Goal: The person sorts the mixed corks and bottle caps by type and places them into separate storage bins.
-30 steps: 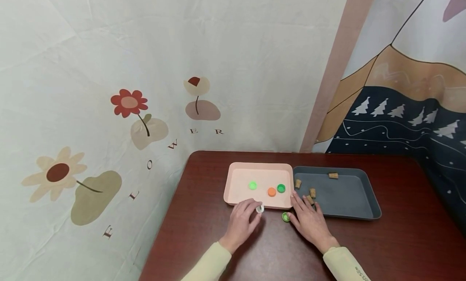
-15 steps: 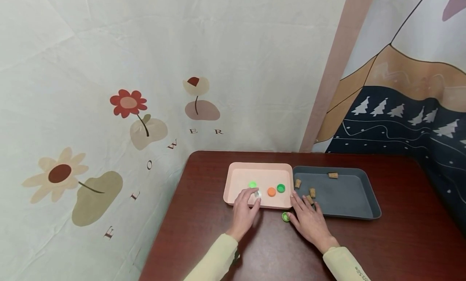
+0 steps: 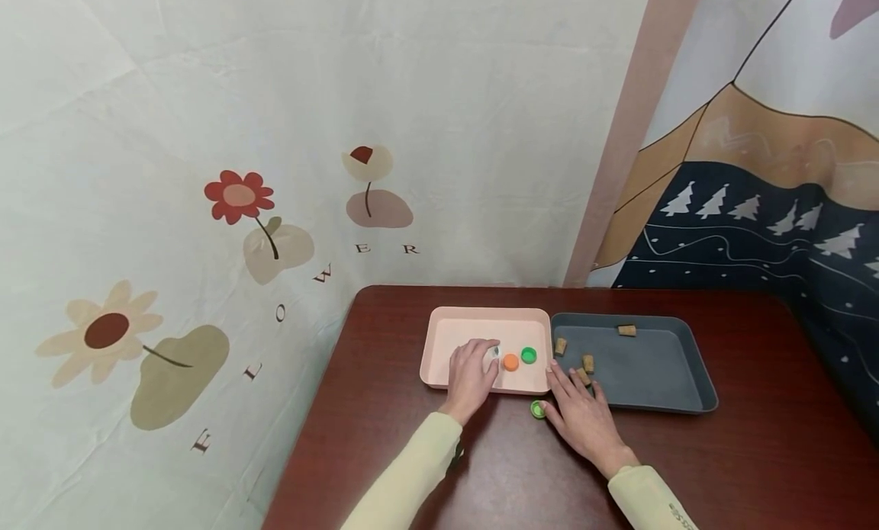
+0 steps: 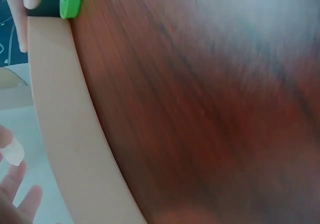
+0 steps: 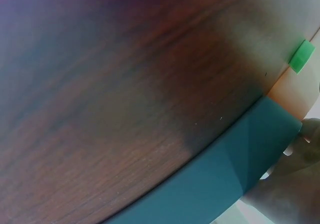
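Over the pink tray (image 3: 497, 324), my left hand (image 3: 470, 377) pinches a small white bottle cap (image 3: 491, 356) between thumb and fingers. The left wrist view also has this white cap (image 4: 14, 152) at its left edge. An orange cap (image 3: 511, 362) and a dark green cap (image 3: 529, 354) lie in the tray, just right of that hand. My right hand (image 3: 587, 423) rests with spread, straight fingers on the near left corner of the grey tray (image 3: 652, 370). Its thumb is right at a light green cap (image 3: 538, 409) on the table.
Several corks lie in the grey tray: one cork (image 3: 561, 347) by its left wall, one cork (image 3: 584, 377) at the right fingertips, another cork (image 3: 627, 330) near the far wall. Both trays stand side by side on the dark wooden table (image 3: 536, 477). A printed curtain (image 3: 481, 133) hangs behind.
My left hand has carried the white cap from the pink tray's near edge up and over its inside. A bright green cap there is now hidden behind the hand. The right hand stays put.
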Demonstrator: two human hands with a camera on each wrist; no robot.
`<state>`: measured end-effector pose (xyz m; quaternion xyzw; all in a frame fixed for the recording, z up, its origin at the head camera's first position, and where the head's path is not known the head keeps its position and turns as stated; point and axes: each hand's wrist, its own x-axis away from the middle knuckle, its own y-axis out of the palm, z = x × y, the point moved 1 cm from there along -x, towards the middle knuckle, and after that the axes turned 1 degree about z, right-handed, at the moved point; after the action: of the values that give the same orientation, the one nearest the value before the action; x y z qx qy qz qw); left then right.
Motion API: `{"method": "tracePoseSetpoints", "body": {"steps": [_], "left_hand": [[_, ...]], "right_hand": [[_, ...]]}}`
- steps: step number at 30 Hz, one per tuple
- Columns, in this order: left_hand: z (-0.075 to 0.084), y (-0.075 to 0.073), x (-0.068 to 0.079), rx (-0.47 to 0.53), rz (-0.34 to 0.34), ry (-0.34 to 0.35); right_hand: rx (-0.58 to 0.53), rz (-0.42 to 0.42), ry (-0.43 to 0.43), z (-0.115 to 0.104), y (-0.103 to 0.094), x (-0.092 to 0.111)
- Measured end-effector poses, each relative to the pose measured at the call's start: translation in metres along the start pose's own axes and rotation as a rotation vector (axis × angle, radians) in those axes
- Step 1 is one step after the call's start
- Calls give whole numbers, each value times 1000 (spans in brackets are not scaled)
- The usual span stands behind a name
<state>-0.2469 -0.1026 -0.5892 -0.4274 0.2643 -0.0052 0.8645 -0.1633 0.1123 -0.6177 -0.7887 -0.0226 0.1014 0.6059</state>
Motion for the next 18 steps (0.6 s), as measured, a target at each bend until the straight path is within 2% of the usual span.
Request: {"method": "tracePoseSetpoints", "body": {"steps": [10,18], "left_hand": [[-4,8,-16,-276,-129,81],[-7,14,-26,-394,-192,94]], "right_hand": [[12,-8,10,1,2,-1],[17,1,9,0,3,-1]]}}
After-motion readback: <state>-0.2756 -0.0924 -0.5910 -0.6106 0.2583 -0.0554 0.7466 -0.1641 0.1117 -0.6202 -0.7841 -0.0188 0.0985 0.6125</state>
